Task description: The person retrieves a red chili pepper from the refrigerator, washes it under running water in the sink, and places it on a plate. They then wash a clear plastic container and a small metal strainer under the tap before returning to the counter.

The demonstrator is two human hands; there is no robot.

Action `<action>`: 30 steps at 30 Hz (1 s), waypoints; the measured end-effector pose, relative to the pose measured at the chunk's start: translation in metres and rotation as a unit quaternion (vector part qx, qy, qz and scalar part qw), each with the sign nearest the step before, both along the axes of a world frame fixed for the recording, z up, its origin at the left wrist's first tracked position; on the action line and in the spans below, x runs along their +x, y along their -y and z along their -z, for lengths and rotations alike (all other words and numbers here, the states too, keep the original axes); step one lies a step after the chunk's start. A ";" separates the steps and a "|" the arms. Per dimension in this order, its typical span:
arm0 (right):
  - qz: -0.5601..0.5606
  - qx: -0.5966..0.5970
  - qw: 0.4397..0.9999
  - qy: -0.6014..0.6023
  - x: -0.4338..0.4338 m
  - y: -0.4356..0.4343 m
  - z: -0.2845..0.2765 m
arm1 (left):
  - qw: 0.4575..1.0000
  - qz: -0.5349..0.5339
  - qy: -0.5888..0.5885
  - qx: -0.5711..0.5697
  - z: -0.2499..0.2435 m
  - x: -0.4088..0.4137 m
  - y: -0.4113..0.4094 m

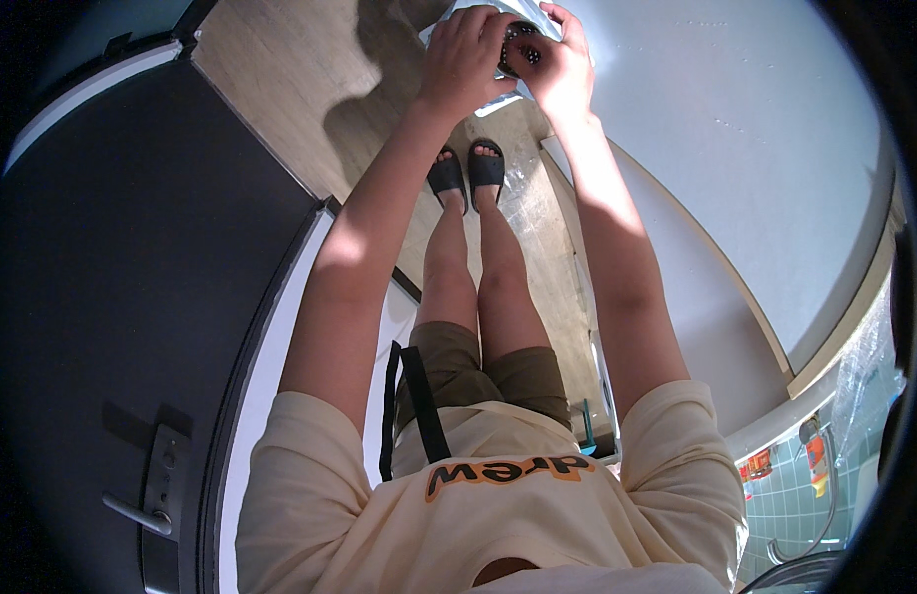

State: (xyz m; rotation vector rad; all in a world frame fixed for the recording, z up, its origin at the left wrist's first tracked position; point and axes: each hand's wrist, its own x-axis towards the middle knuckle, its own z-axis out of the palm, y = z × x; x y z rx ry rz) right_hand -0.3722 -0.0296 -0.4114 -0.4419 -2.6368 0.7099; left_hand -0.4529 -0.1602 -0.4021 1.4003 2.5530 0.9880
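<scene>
Both hands are raised in front of me at the top of the view, close together. Between them is a dark, rounded item with white dots (pixel 512 33); its full shape is hidden by the fingers. My left hand (pixel 466 56) curls against its left side. From the right, my right hand (pixel 561 67) grips it, with the thumb laid across its front. Behind and below the hands shows a pale, shiny object (pixel 497 108), perhaps plastic; the hands cover most of it, and I cannot tell whether they touch it.
A dark door (pixel 161 260) with a metal lever handle (pixel 138 512) stands at left. A pale panel (pixel 755 148) curves along the right, near my right arm. My feet in black slides (pixel 487 163) are on the wood-look floor (pixel 280 82). Green tiles (pixel 785 512) show at lower right.
</scene>
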 end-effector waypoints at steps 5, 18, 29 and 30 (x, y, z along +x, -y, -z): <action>0.049 -0.184 0.980 0.054 0.002 -0.008 0.015 | 0.994 -0.071 0.030 -0.073 0.025 -0.002 0.010; 0.072 -0.146 0.955 0.248 0.002 -0.024 0.055 | 0.988 -0.122 0.020 -0.095 0.038 0.001 0.050; 0.019 -0.108 0.943 0.315 -0.007 -0.040 0.080 | 0.987 -0.132 0.036 -0.087 0.041 0.006 0.060; 0.003 -0.104 0.941 0.322 -0.008 -0.042 0.085 | 0.987 -0.132 0.038 -0.087 0.041 0.006 0.061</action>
